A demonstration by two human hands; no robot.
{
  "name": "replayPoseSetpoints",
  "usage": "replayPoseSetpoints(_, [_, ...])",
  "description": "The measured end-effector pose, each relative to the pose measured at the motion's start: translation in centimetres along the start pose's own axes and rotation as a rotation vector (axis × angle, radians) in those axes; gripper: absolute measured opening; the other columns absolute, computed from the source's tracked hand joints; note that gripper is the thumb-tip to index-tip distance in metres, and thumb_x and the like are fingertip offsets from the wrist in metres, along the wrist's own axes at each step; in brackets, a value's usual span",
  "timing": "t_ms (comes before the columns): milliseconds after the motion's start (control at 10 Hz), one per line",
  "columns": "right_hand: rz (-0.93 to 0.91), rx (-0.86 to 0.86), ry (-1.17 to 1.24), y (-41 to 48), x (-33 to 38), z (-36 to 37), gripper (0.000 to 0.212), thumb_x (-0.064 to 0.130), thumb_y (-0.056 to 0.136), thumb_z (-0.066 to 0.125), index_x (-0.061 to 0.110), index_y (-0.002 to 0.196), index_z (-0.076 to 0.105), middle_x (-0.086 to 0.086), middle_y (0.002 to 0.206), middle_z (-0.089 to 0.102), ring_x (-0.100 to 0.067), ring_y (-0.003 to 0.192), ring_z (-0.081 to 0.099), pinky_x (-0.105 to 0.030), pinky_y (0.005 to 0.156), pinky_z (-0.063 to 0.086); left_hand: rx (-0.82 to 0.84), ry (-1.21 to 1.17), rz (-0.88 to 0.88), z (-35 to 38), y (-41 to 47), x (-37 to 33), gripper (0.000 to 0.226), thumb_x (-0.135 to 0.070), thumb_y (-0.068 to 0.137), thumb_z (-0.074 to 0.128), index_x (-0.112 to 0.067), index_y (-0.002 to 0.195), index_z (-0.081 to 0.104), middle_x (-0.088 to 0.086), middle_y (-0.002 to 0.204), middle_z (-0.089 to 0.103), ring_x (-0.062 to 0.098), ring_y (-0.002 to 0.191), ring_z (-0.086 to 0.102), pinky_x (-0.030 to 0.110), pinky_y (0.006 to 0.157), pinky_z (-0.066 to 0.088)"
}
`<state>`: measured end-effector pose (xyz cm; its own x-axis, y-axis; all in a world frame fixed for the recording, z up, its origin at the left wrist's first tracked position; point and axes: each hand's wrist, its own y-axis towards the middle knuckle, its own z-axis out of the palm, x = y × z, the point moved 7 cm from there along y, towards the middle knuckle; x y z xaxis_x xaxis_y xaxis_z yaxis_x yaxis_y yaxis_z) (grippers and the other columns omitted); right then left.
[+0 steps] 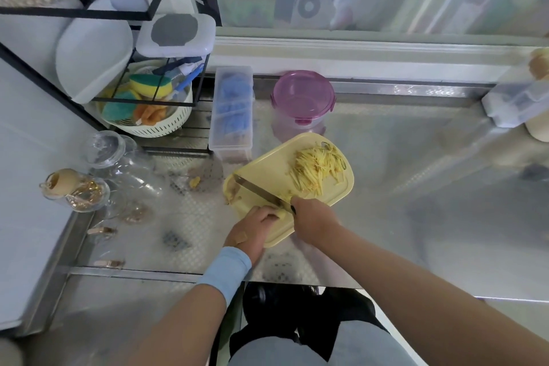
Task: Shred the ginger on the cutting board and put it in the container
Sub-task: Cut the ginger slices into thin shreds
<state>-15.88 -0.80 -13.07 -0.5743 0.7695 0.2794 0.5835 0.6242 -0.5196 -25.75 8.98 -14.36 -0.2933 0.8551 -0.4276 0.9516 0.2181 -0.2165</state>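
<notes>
Right hand [312,218] fingers clamped the knife [258,192], left hand [254,224] fingers held ginger [281,213] on the cutting board [267,168], pink-lidded container [303,98] just behind.

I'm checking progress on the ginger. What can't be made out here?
Head view only:
1. Whatever the left hand presses: hidden under its fingers.
2. Handle of the knife: covered by the right hand.
3. Contents of the pink-lidded container: unclear through the tinted lid.
</notes>
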Motion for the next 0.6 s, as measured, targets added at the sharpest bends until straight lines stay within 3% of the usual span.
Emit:
replayPoseSetpoints(100, [-0.056, -0.036, 0.045, 0.0, -0.3, 0.2, 0.011, 0.016, 0.095, 0.037, 0.021, 0.085, 0.040, -0.002, 0.074, 0.050, -0.023, 0.064, 0.052, -0.032, 0.055, 0.042, 0.035, 0.022, 0.031, -0.5, -0.4, -0.9, 0.048, -0.002, 0.090, 0.056, -0.014, 0.136, 0.051, 0.003, 0.139, 0.045, 0.022, 0.125, 0.043, 0.039, 0.099, 0.045])
replayPoseSetpoints(200, [-0.091, -0.056, 0.085, -0.2, -0.4, 0.1, 0.015, 0.029, 0.100, 0.037, 0.020, 0.088, 0.039, -0.001, 0.070, 0.047, -0.021, 0.059, 0.045, -0.033, 0.053, 0.035, -0.160, -0.031, 0.144, 0.1, -0.4, 0.2, 0.060, 0.002, 0.064, 0.074, -0.019, 0.118, 0.061, -0.006, 0.122, 0.049, 0.012, 0.106, 0.046, 0.034, 0.067, 0.058])
replayPoseSetpoints(300, [-0.126, -0.062, 0.067, -0.3, -0.6, 0.2, 0.015, 0.032, 0.102, 0.035, 0.021, 0.090, 0.038, 0.000, 0.069, 0.044, -0.028, 0.063, 0.048, -0.034, 0.056, 0.036, -0.148, -0.002, 0.134, 0.2, -0.5, 0.0, 0.042, -0.010, 0.070, 0.074, -0.016, 0.111, 0.066, -0.002, 0.114, 0.059, 0.013, 0.102, 0.046, 0.030, 0.062, 0.057])
replayPoseSetpoints(400, [-0.147, -0.050, 0.077, -0.2, -0.9, 0.0, 0.014, 0.030, 0.103, 0.036, 0.023, 0.091, 0.037, -0.001, 0.072, 0.043, -0.031, 0.071, 0.049, -0.034, 0.061, 0.036, -0.211, 0.042, 0.134, -0.3, 0.3, -0.1, 0.020, -0.018, 0.082, 0.063, -0.015, 0.099, 0.072, 0.000, 0.105, 0.065, 0.013, 0.095, 0.046, 0.029, 0.062, 0.057])
replayPoseSetpoints(500, [-0.155, -0.049, 0.083, -0.2, -0.8, -0.5, 0.013, 0.030, 0.103, 0.036, 0.023, 0.093, 0.039, -0.002, 0.078, 0.047, -0.030, 0.073, 0.049, -0.033, 0.063, 0.037, -0.224, 0.009, 0.063, -0.3, 1.0, 0.3, 0.015, -0.020, 0.086, 0.059, -0.017, 0.091, 0.073, -0.001, 0.100, 0.064, 0.015, 0.091, 0.051, 0.034, 0.061, 0.056])
replayPoseSetpoints(600, [-0.161, -0.042, 0.083, -0.2, -0.7, -0.7, 0.014, 0.030, 0.104, 0.036, 0.022, 0.093, 0.039, -0.003, 0.080, 0.048, -0.029, 0.074, 0.049, -0.033, 0.064, 0.038, -0.205, -0.127, -0.080, -1.1, 1.8, 0.5, 0.018, -0.025, 0.092, 0.059, -0.016, 0.096, 0.074, -0.001, 0.109, 0.062, 0.019, 0.097, 0.058, 0.028, 0.077, 0.048])
